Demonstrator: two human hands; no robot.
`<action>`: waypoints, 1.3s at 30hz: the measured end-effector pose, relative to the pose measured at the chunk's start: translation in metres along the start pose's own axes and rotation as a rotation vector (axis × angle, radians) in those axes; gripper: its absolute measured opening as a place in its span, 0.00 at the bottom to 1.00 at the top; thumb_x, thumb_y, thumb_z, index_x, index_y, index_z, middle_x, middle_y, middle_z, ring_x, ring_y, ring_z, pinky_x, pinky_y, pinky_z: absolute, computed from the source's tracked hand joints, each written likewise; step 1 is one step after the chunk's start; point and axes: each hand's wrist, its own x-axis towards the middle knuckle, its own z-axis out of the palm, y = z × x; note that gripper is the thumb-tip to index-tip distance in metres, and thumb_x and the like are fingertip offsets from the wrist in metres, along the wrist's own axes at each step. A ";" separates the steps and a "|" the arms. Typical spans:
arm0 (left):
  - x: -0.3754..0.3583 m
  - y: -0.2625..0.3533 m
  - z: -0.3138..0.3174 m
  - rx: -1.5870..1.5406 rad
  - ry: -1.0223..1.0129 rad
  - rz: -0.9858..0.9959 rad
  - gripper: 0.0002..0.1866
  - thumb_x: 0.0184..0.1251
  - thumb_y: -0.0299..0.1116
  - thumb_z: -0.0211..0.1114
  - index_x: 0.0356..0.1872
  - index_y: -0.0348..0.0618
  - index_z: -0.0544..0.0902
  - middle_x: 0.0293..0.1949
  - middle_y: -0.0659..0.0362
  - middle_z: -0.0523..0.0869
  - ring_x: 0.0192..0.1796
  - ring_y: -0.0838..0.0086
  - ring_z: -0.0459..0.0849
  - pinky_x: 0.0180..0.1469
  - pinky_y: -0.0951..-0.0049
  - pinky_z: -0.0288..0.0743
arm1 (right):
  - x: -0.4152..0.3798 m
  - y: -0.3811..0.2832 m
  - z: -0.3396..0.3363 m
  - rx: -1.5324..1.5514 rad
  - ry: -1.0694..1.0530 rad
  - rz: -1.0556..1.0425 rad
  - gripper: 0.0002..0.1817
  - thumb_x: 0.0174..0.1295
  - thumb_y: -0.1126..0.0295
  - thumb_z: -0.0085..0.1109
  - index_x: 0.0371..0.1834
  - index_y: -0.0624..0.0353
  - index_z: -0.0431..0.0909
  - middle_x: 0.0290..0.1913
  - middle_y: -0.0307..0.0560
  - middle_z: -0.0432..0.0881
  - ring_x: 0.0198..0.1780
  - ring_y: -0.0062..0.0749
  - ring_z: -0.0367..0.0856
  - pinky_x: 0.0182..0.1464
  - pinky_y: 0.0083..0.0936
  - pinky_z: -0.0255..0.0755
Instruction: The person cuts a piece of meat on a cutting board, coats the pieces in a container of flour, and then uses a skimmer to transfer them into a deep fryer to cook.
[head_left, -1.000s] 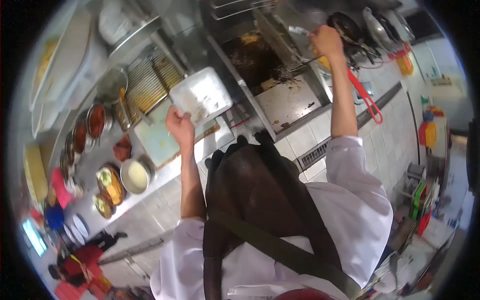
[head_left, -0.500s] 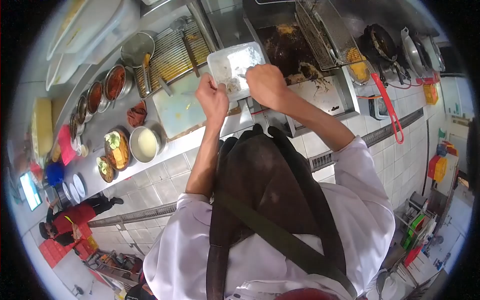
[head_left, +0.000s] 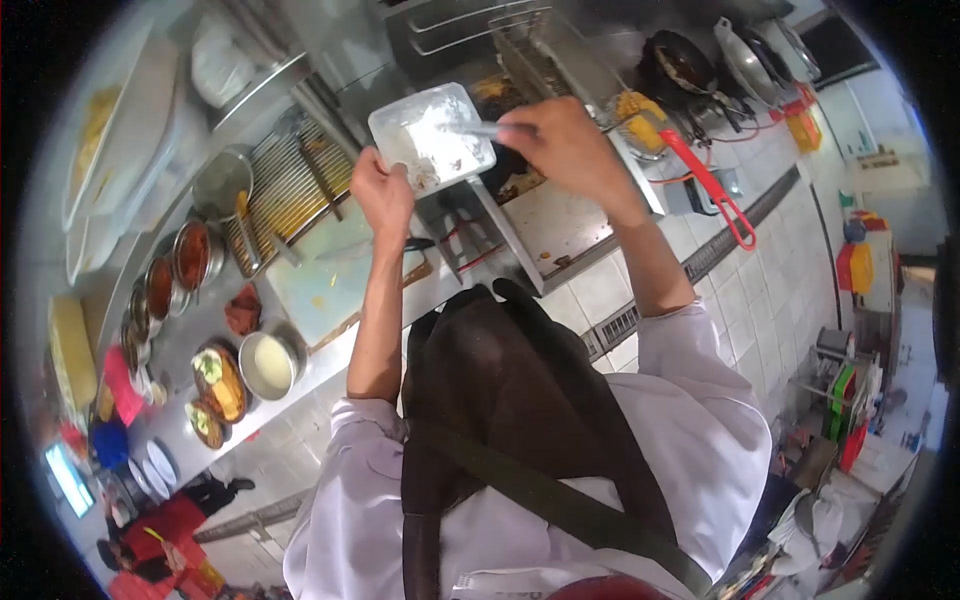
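White container (head_left: 447, 158) hangs in our left hand (head_left: 385, 197), past the far right end of the cutting board (head_left: 312, 290), with thumb and fingers clamped on its near left corner and the forearm running almost straight out across the board's right part. Our right hand (head_left: 568, 148), well to the right of the board, is closed around a slim grey utensil (head_left: 480, 128) that reaches over the container, its forearm slanting inward and the back of the hand turned up toward us. Just left of the board we have a pot of pale liquid (head_left: 270, 366).
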 end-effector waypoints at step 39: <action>-0.034 -0.035 -0.007 0.155 0.214 -0.130 0.07 0.48 0.21 0.49 0.29 0.31 0.73 0.30 0.38 0.76 0.34 0.42 0.73 0.36 0.48 0.65 | 0.026 -0.021 0.105 -0.521 -0.509 -0.301 0.09 0.53 0.67 0.54 0.26 0.59 0.81 0.27 0.54 0.80 0.33 0.48 0.80 0.41 0.43 0.70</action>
